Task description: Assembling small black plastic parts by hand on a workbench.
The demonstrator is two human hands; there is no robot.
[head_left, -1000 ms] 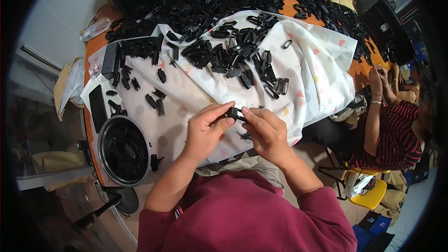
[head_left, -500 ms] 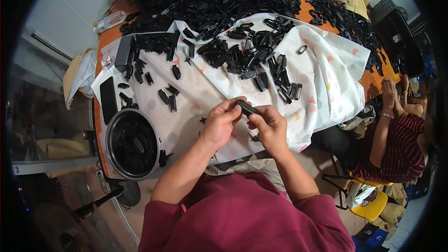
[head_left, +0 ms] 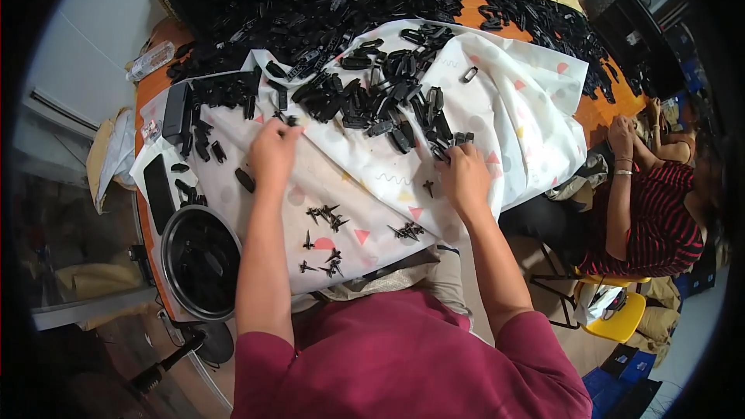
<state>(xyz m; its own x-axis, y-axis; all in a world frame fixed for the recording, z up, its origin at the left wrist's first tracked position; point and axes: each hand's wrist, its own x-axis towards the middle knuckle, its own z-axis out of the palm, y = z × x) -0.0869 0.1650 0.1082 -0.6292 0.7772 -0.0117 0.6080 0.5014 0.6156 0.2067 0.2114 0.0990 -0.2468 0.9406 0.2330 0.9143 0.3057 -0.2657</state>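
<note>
Over the left half of the patterned white cloth (head_left: 372, 198), my left hand (head_left: 273, 155) is closed, with a small dark part (head_left: 290, 120) at its fingertips. Further right, my right hand (head_left: 466, 177) has its fingers curled down on a black oblong plastic part (head_left: 442, 153) at the near edge of a loose pile of similar casings (head_left: 380, 101). A small spiky black piece (head_left: 428, 187) lies just left of my right wrist. Nearer me are small clusters of spiky black pieces (head_left: 330, 217) and another cluster (head_left: 407, 230). My palms hide both grips in part.
A round metal bowl (head_left: 172, 283) stands at the left edge, near a black phone-like slab (head_left: 159, 194) and an upright dark box (head_left: 177, 111). A large heap of black parts (head_left: 310, 8) fills the back. At right sits another person (head_left: 652, 213) in a striped top.
My hands have parted from the black oblong part they held together. The left moved up and left, the right forward to the pile's edge. The view shifted, and spiky pieces came into sight.
</note>
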